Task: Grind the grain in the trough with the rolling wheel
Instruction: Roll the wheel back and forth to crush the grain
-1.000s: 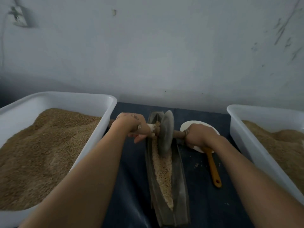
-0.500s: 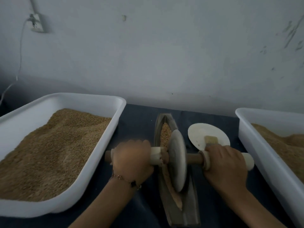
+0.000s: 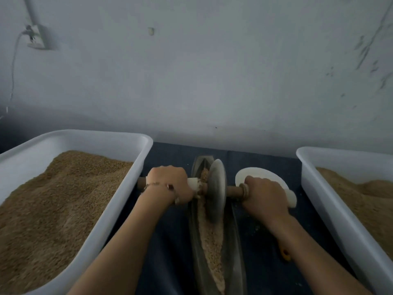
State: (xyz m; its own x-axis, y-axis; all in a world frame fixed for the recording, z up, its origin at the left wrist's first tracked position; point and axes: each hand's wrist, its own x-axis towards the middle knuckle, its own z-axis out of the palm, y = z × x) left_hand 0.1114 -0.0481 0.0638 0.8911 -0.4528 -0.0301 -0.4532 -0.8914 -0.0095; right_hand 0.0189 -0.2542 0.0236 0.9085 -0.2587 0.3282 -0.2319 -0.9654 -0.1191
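Note:
A narrow dark trough (image 3: pixel 237 241) runs away from me down the middle of the table, with tan grain (image 3: pixel 211 241) lying along its groove. The grey rolling wheel (image 3: pixel 217 188) stands upright in the trough's far half, on a wooden axle (image 3: pixel 234 190) with pale end sleeves. My left hand (image 3: pixel 170 184) grips the axle's left handle, a bracelet on the wrist. My right hand (image 3: pixel 263 199) grips the right handle. Some grain clings near the hub on the left side.
A big white tub (image 3: pixel 119 209) heaped with grain stands at the left, a second white tub (image 3: pixel 331 211) with grain at the right. A white dish (image 3: pixel 257 175) and an orange-handled tool (image 3: pixel 285 253) lie right of the trough. A wall rises close behind.
The wheel was at the far end, came toward me to mid-trough, and has now rolled away again toward the far half. Both hands kept their hold on the axle.

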